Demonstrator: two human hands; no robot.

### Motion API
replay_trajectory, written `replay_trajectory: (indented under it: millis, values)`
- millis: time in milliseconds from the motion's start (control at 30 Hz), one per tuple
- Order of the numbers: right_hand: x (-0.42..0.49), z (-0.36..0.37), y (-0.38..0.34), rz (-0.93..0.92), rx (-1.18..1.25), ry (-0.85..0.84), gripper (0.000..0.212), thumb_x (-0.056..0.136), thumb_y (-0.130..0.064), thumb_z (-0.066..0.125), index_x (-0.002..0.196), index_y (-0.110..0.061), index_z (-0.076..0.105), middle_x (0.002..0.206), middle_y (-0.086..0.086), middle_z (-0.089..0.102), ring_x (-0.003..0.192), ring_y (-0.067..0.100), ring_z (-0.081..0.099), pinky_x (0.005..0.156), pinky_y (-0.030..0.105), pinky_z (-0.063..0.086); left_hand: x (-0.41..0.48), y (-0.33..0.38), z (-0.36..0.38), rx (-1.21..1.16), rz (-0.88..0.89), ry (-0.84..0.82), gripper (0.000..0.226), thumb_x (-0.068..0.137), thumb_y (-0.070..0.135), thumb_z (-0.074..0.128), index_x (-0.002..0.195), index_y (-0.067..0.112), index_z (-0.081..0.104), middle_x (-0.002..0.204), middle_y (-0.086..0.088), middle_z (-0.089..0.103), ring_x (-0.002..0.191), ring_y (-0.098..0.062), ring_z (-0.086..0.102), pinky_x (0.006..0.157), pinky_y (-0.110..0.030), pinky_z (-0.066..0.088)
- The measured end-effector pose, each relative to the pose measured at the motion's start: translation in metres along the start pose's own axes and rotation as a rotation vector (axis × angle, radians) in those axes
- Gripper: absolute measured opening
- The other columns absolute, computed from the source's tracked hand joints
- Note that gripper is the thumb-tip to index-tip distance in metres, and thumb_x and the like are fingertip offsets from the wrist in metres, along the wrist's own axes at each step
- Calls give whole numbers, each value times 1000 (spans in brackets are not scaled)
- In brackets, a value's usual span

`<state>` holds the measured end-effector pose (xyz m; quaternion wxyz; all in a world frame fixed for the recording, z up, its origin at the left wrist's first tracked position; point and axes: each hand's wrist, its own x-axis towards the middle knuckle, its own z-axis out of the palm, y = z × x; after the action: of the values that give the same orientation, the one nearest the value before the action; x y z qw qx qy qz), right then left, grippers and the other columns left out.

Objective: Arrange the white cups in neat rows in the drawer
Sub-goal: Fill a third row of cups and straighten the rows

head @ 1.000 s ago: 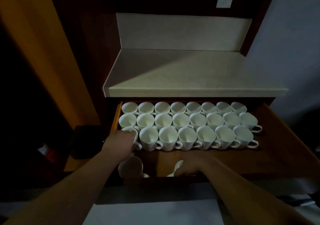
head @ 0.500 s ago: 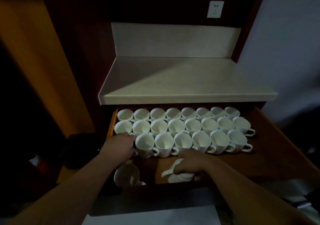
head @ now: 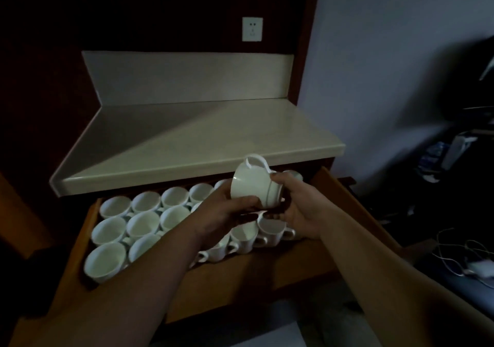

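So both hands are up over the open wooden drawer (head: 344, 194), holding one white cup (head: 254, 186) between them. It's tipped on its side with the handle sticking up and the base end pointing right. The left hand (head: 224, 215) is closed around the underside of the cup near its rim end, fingers curled under it. The right hand (head: 296, 210) grips the base end, thumb on top and fingers wrapped below. The cup hangs in the air just in front of the countertop (head: 187, 143) edge, above the right half of the drawer.

Down below, the rows of white cups (head: 128, 226) sit upright and packed together, touching, three rows deep on the left side. The arms block the middle, so I can't tell how many there are. A couple more peek out under the hands with handles pointing right.

Lighting is pretty dim. A wall socket (head: 252, 29) sits above the backsplash, and some white cables (head: 459, 255) lie off to the right.
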<state>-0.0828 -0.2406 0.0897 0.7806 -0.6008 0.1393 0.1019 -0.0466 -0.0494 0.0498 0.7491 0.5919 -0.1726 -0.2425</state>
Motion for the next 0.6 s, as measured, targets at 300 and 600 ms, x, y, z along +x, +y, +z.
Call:
replay_trajectory:
  millis: [300, 600]
  values:
    - [13, -154, -66, -99, -456, -197, 26, 87, -16, 77, 113, -17, 70, 108, 10, 78, 102, 26, 73, 98, 50, 55, 110, -10, 100, 409, -12, 111, 78, 66, 26, 95, 133, 31, 57, 122, -4, 70, 104, -20, 73, 91, -44, 60]
    - [71, -236, -70, -238, -1120, -172, 61, 65, -56, 86, 116, -37, 60, 111, -14, 65, 102, 7, 65, 88, 37, 60, 170, -35, 145, 910, -22, 117, 92, 64, 50, 92, 140, 45, 42, 118, 23, 62, 104, 6, 63, 87, -28, 58]
